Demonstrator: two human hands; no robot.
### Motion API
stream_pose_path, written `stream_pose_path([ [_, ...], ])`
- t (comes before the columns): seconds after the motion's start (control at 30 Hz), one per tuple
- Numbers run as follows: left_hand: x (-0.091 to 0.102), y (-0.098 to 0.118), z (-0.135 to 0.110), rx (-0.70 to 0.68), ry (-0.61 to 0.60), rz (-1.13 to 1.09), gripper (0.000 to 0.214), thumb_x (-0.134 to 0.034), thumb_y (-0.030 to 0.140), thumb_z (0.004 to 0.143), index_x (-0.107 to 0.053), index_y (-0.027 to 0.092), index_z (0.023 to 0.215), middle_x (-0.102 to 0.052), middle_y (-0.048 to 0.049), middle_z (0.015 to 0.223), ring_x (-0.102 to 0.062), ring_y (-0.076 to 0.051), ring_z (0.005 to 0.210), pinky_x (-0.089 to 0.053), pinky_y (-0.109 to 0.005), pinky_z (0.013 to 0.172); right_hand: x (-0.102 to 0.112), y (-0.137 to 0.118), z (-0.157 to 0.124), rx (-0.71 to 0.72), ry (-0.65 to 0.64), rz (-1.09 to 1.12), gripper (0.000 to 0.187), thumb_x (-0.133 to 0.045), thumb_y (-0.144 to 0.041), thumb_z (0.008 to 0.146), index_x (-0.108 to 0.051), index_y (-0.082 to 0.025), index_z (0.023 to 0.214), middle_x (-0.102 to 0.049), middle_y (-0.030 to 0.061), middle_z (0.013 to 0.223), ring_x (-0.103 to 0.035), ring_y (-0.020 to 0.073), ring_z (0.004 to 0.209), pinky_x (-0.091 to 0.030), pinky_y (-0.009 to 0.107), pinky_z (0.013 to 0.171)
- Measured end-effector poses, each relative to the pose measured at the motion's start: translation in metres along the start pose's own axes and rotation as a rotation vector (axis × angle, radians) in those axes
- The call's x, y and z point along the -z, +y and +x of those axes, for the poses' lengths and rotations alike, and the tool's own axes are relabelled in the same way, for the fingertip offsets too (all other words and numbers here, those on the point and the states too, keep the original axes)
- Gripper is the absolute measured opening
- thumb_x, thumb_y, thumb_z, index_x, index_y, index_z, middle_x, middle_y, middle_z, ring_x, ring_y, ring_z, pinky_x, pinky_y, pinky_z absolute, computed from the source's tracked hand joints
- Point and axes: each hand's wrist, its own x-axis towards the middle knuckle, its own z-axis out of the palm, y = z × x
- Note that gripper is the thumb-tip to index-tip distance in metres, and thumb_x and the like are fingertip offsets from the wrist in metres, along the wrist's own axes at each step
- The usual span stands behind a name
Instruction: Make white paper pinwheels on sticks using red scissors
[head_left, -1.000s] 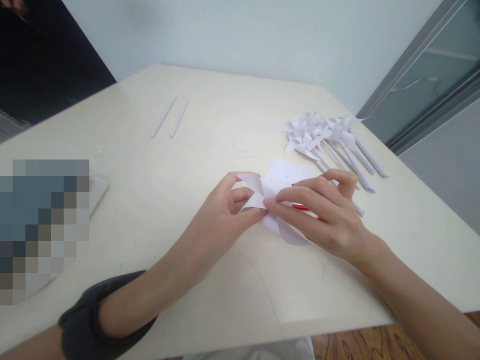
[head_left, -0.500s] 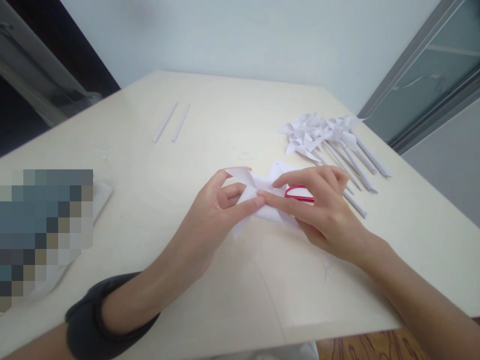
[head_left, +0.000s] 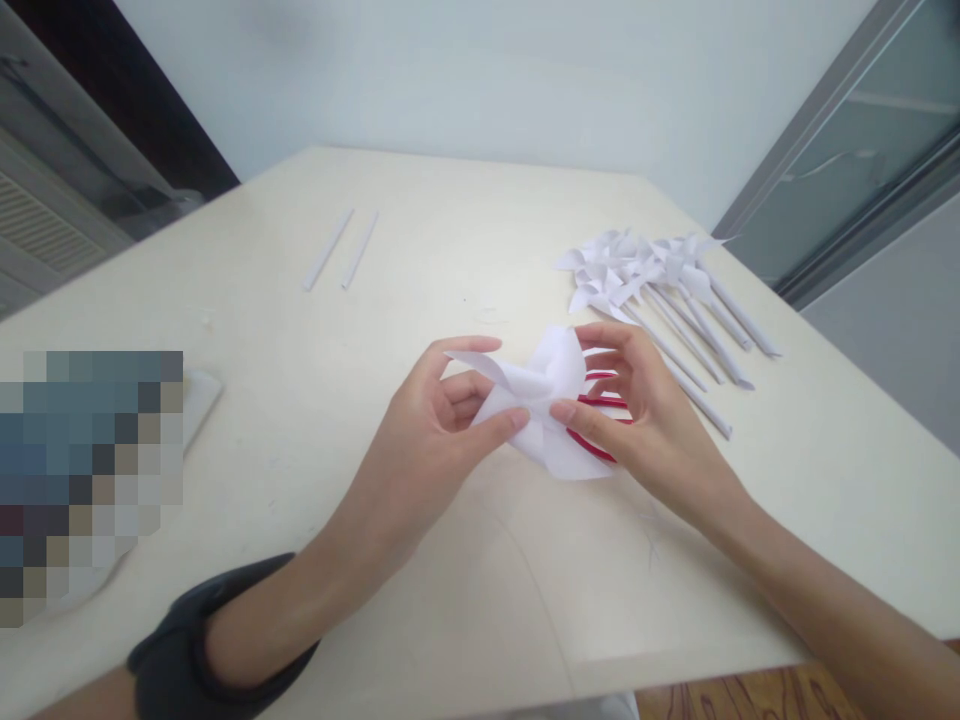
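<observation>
A white sheet of paper (head_left: pixel 559 375) is held between my two hands, its corners curled inward like a pinwheel. My left hand (head_left: pixel 431 425) grips the left side, the thumb pressing near the middle. On the right, my right hand (head_left: pixel 645 395) pinches the paper, with its thumb in front and its fingers round the upper edge, bending a corner over. Red scissor handles (head_left: pixel 604 403) show between the paper and my right hand; their blades are hidden.
Several white paper pinwheels (head_left: pixel 607 275) on rolled sticks lie piled at the back right. Two loose paper sticks (head_left: pixel 328 250) rest at the back left of the table (head_left: pixel 420 230). A blurred-out item (head_left: pixel 90 460) lies at the left edge.
My right hand has turned and its fingers have moved up behind the right side of the paper, lifting and curling a corner. More of the red handles shows. My left hand has stayed nearly still.
</observation>
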Motion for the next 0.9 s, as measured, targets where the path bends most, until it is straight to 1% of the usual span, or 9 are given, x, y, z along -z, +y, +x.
stream_pose_path([
  [0.07,-0.001,-0.002,0.0,-0.02,0.015,0.012,0.04,-0.065,0.024,0.079,-0.046,0.026,0.114,-0.07,0.0007,0.087,-0.066,-0.015,0.081,-0.05,-0.022,0.068,-0.001,-0.001,0.0,-0.096,-0.099,0.139,0.046,-0.067,-0.035,0.075,-0.044,-0.026,0.113,-0.057,0.0044,0.11,-0.059,0.0168,0.091,-0.05,0.029,0.072],
  [0.17,-0.003,-0.005,0.0,-0.034,0.012,0.02,0.04,-0.064,0.022,0.079,-0.046,0.026,0.114,-0.069,0.0007,0.085,-0.066,-0.016,0.081,-0.05,-0.024,0.068,-0.003,-0.003,-0.002,-0.144,-0.205,0.267,0.037,-0.062,-0.032,0.08,-0.043,-0.028,0.112,-0.06,0.0009,0.097,-0.059,0.0153,0.084,-0.049,0.027,0.066],
  [0.43,-0.002,-0.007,0.0,-0.015,0.011,0.069,0.041,-0.063,0.023,0.079,-0.044,0.028,0.115,-0.065,0.0008,0.087,-0.064,-0.017,0.085,-0.05,-0.027,0.072,-0.011,-0.001,-0.005,-0.166,-0.15,0.253,0.035,-0.062,-0.025,0.079,-0.043,-0.03,0.108,-0.057,-0.0023,0.086,-0.056,0.0132,0.074,-0.046,0.024,0.058],
  [0.6,0.007,-0.002,0.005,0.039,-0.022,0.06,0.038,-0.061,0.023,0.08,-0.044,0.026,0.113,-0.067,-0.0001,0.087,-0.065,-0.018,0.083,-0.048,-0.028,0.073,-0.013,-0.007,0.001,-0.215,-0.162,0.266,0.037,-0.062,-0.03,0.079,-0.042,-0.03,0.109,-0.056,-0.0038,0.081,-0.055,0.0116,0.068,-0.042,0.02,0.05],
  [0.67,0.013,0.005,0.009,0.036,-0.013,0.044,0.034,-0.061,0.022,0.079,-0.045,0.024,0.109,-0.068,-0.0003,0.084,-0.065,-0.018,0.082,-0.047,-0.028,0.072,-0.012,-0.011,0.015,-0.217,-0.215,0.293,0.04,-0.063,-0.034,0.078,-0.042,-0.029,0.112,-0.058,-0.0032,0.082,-0.057,0.012,0.07,-0.043,0.02,0.05],
  [0.73,0.021,0.012,0.014,-0.006,0.037,0.02,0.03,-0.061,0.022,0.079,-0.047,0.022,0.105,-0.068,-0.0015,0.086,-0.065,-0.018,0.083,-0.047,-0.027,0.071,-0.011,-0.012,0.039,-0.164,-0.3,0.327,0.036,-0.06,-0.039,0.081,-0.046,-0.025,0.111,-0.062,-0.0001,0.087,-0.059,0.0127,0.074,-0.048,0.024,0.059],
  [0.77,0.025,0.016,0.016,-0.049,0.085,0.007,0.028,-0.061,0.022,0.079,-0.048,0.022,0.104,-0.069,-0.0023,0.088,-0.065,-0.018,0.084,-0.046,-0.026,0.072,-0.012,-0.011,0.054,-0.13,-0.306,0.294,0.03,-0.052,-0.042,0.086,-0.052,-0.021,0.106,-0.064,0.0032,0.09,-0.06,0.0135,0.08,-0.049,0.027,0.069],
  [0.83,0.032,0.023,0.019,-0.165,0.192,-0.031,0.027,-0.062,0.022,0.079,-0.05,0.02,0.103,-0.069,-0.0039,0.096,-0.064,-0.017,0.088,-0.046,-0.025,0.076,-0.018,-0.008,0.088,-0.051,-0.307,0.192,0.034,-0.038,-0.043,0.091,-0.06,-0.018,0.098,-0.065,0.0063,0.092,-0.061,0.0154,0.086,-0.049,0.031,0.077],
  [0.9,0.036,0.027,0.019,-0.267,0.262,-0.074,0.026,-0.062,0.022,0.08,-0.052,0.02,0.104,-0.068,-0.0047,0.102,-0.063,-0.017,0.095,-0.046,-0.025,0.08,-0.033,-0.004,0.122,-0.018,-0.314,0.131,0.023,-0.052,-0.035,0.086,-0.065,-0.016,0.086,-0.065,0.0068,0.086,-0.061,0.0184,0.084,-0.048,0.034,0.079],
])
